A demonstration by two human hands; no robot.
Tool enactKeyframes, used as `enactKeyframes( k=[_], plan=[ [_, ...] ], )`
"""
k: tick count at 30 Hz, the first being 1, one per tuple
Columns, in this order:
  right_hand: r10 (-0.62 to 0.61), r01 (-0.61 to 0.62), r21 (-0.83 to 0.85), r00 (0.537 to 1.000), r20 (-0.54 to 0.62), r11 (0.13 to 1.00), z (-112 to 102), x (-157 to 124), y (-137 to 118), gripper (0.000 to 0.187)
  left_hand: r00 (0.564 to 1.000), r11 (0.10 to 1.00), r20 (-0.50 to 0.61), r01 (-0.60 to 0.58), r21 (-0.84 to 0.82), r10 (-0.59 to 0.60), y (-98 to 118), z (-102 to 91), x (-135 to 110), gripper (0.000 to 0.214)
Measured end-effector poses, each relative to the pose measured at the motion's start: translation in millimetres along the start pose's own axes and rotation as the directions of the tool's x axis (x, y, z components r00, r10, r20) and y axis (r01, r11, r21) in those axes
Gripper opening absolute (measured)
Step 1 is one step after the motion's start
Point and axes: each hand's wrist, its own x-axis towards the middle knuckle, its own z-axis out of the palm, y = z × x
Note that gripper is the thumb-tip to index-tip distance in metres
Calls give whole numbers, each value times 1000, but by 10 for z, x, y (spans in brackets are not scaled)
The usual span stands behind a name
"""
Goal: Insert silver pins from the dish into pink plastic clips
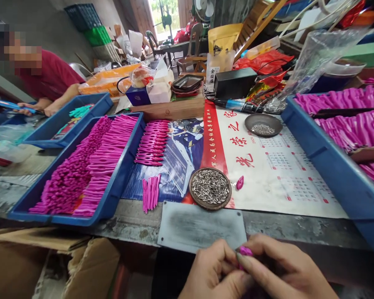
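My left hand (214, 270) and right hand (279, 265) pinch a pink piece (245, 251) — likely light, stiff, slick, best held by its sides; beyond lies a plate (202, 226).

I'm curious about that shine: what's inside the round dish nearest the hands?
The dish holds a heap of small silvery metal pieces. They cover its bottom, so anything beneath the top layer cannot be seen.

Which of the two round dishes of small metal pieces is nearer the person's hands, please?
The fuller dish, beside the grey plate; the other dish sits farther back, near the blue tray on the right.
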Motion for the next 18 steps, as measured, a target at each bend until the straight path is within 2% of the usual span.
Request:
enactKeyframes(
  k=[2, 5, 7, 10, 13, 18],
  plan=[
    [129, -140, 168, 989, 77, 976, -23, 57, 8, 37, 996, 994, 7, 92, -63, -91, 48, 20, 22, 41],
    [183, -196, 325, 981, 70, 925, -68, 176, 10, 43, 978, 974, -18, 204, -95, -206, 148, 47, 75, 44],
    [220, -228, 398, 973, 68, 888, -102, 262, 5, 44, 971, 964, -17, 234, -126, -238, 215, 55, 125, 43],
    [309, -350, 524, 936, 168, 776, -145, 369, 5, 41, 969, 952, 0, 243, -184, -247, 306, 59, 206, 40],
    [310, -393, 612, 919, 243, 686, -163, 442, 24, 38, 970, 947, 17, 241, -210, -243, 382, 63, 265, 35],
    [272, -374, 647, 927, 257, 665, -152, 500, 47, 37, 971, 945, 22, 238, -225, -240, 427, 63, 300, 33]
  ],
)
